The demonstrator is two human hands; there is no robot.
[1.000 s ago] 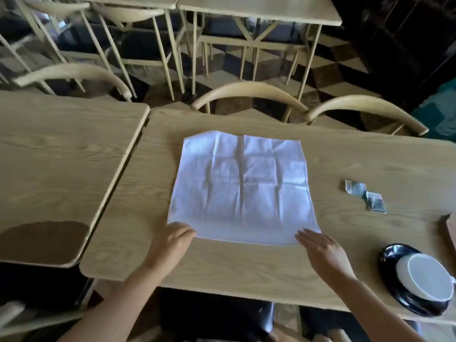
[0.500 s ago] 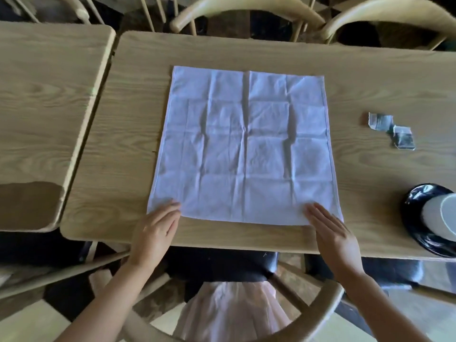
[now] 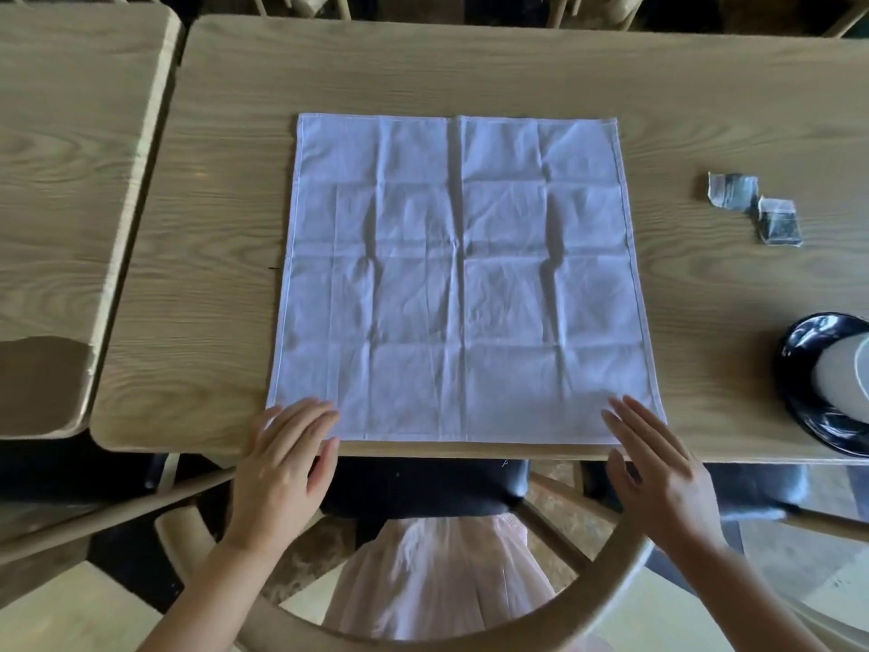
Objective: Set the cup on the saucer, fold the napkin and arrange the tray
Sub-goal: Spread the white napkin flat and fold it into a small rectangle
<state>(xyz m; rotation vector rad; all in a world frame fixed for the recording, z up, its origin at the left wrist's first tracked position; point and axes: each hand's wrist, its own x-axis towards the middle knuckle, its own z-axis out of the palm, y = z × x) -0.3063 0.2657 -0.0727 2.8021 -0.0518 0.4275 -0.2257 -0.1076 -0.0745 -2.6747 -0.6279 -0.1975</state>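
Observation:
A white creased napkin lies spread flat on the wooden table, its near edge along the table's front edge. My left hand rests flat at the napkin's near left corner, fingers apart and fingertips on the cloth. My right hand lies flat at the near right corner, fingers spread. Neither hand holds anything. At the right edge of the view a white cup stands on a black saucer, both cut off by the frame. No tray is in view.
Two small tea bag packets lie on the table right of the napkin. A second wooden table stands close on the left. A curved wooden chair back arcs below my arms, and more chairs stand beyond the far edge.
My view has tilted down and moved closer over the napkin. The napkin now lies nearer the table's front edge, and both hands have slid back to its near corners.

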